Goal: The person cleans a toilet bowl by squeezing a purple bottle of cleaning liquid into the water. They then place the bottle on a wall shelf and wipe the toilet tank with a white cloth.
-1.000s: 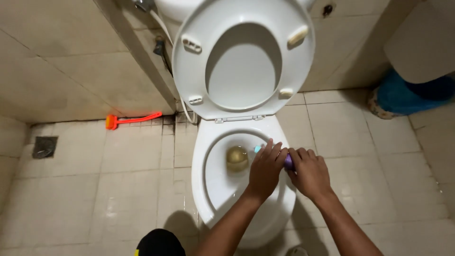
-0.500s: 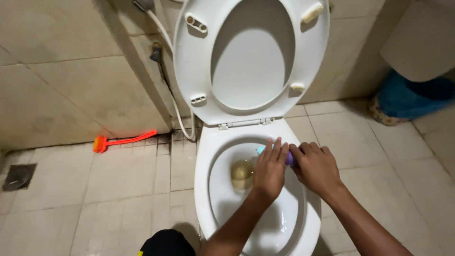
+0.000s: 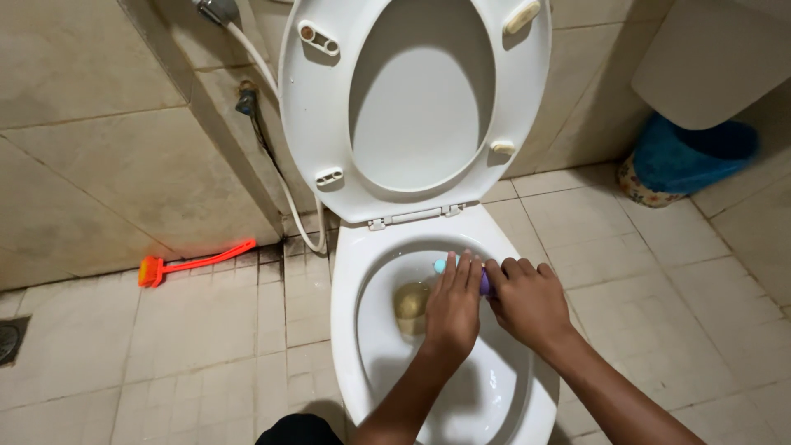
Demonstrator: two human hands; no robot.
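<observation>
Both my hands reach over the open white toilet bowl point(image 3: 354, 272). My left hand point(image 3: 453, 309) lies with its fingers stretched over a small object with a pale blue tip and a purple part point(image 3: 484, 283), set at the bowl's right inner rim. My right hand point(image 3: 527, 301) is curled around the purple end of the same object, right beside the left hand. The seat and lid point(image 3: 416, 103) stand raised against the wall. A brownish stain point(image 3: 410, 303) shows at the bottom of the bowl.
An orange long-handled brush point(image 3: 194, 262) lies on the tiled floor by the left wall. A white hose point(image 3: 284, 185) runs down beside the toilet. A blue bin point(image 3: 684, 161) sits at the right under a white fixture point(image 3: 709, 58). A floor drain point(image 3: 7, 342) is at far left.
The view has moved closer and shifted right over the bowl. Both hands stay on the small object at the rim, with hardly any movement.
</observation>
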